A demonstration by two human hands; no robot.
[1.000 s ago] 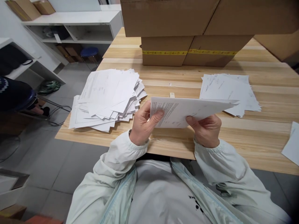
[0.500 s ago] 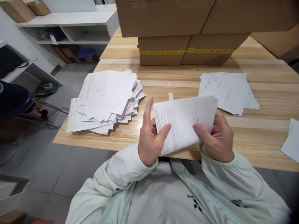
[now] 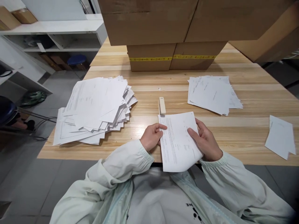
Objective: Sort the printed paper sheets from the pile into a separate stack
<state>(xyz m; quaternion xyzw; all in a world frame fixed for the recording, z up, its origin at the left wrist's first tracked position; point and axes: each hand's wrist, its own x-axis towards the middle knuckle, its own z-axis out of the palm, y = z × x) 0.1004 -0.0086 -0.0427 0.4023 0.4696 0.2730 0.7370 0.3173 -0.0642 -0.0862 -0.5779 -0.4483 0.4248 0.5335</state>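
Note:
Both my hands hold printed sheets of paper (image 3: pixel 177 140) over the table's front edge. Along the sheets' left edge, my left hand (image 3: pixel 153 135) is closed, its index finger and thumb on the print. My right hand (image 3: pixel 206 141) grips the right edge, thumb on top and fingers underneath. A cream-coloured stapler (image 3: pixel 162 105) stands on the table right at the top left corner of the sheets. To the left lies a tall, untidy pile of papers (image 3: pixel 95 105). Farther right rests a smaller stack of papers (image 3: pixel 212 93).
Large cardboard boxes (image 3: pixel 149 23) are stacked at the back of the wooden table (image 3: pixel 144 84). Two or so loose sheets (image 3: pixel 280 135) lie near the right front edge. Beyond the table at left are a white shelf unit (image 3: pixel 58 27) and a blue stool (image 3: pixel 78 59).
The sheets have been turned from sideways to nearly upright and lowered toward the table edge, up against the stapler. My left index finger, raised half a second ago, now lies on the paper.

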